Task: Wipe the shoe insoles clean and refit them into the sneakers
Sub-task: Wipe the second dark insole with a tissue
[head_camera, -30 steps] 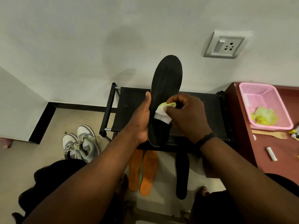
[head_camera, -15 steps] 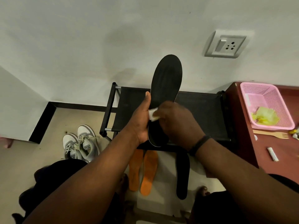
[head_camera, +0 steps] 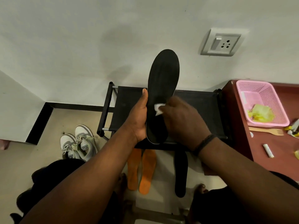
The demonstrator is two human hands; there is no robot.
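Gripping the lower half of a black insole [head_camera: 163, 75], the left hand [head_camera: 140, 120] holds it upright in front of the black rack [head_camera: 127, 102], thumb laid along the insole's left edge and the heel end seated in the palm. The toe end rises above the rack's top edge against the white wall. The right hand [head_camera: 182, 122] has its fingers curled round a small white wipe [head_camera: 158, 109], pressing it flat against the face of the insole just above its middle; a dark band circles that wrist.

Below the rack, on the floor, two orange insoles [head_camera: 142, 168] lie side by side, partly tucked under the rack's front edge. Just to the right of them, also reaching under the rack, lies a second black insole [head_camera: 181, 173]. To the left of the rack a pair of white and grey sneakers [head_camera: 77, 143] stands on the floor, laces showing, toes pointing toward the wall.

To the right of the rack stands a reddish-brown table [head_camera: 275, 159]. On it sit a pink basket [head_camera: 265, 94] with crumpled yellow-green material inside, a wooden fork [head_camera: 267, 131] just in front of the basket, and a small white tube-like item [head_camera: 268, 150] nearer the person. On the wall above the rack, to the right, is a switch and socket plate [head_camera: 222, 42].
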